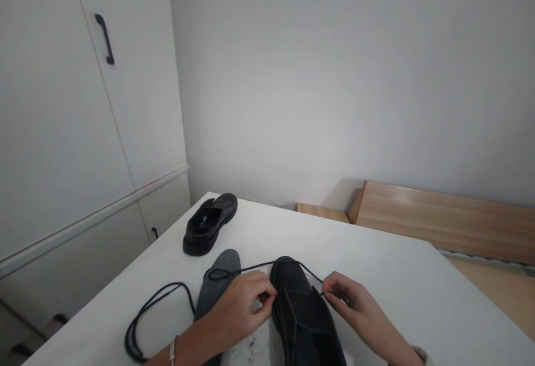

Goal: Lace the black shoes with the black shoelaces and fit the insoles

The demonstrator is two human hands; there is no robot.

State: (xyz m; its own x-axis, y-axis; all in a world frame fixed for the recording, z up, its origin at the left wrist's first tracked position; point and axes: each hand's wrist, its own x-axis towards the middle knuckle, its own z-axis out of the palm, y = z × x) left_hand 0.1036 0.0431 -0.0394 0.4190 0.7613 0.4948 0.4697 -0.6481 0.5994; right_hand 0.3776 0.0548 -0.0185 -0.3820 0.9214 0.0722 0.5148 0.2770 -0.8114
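A black shoe (307,313) lies in front of me, toe pointing away, with side flaps beside its tongue. My left hand (242,302) is closed in a pinch at the left flap's edge; what sits between its fingertips is hidden. My right hand (355,305), also pinched, holds a thin black shoelace (307,270) close to the right flap. From there the lace arcs over the toe to a small loop on a grey insole (225,274). The insole lies partly beneath my left forearm.
Another black shoe (210,224) stands near the far left edge of the white table (376,266). Looped dark cord (137,321) lies at the left. Beyond the table are a white cabinet (137,87), a grey wall and a wooden headboard-like panel (443,215).
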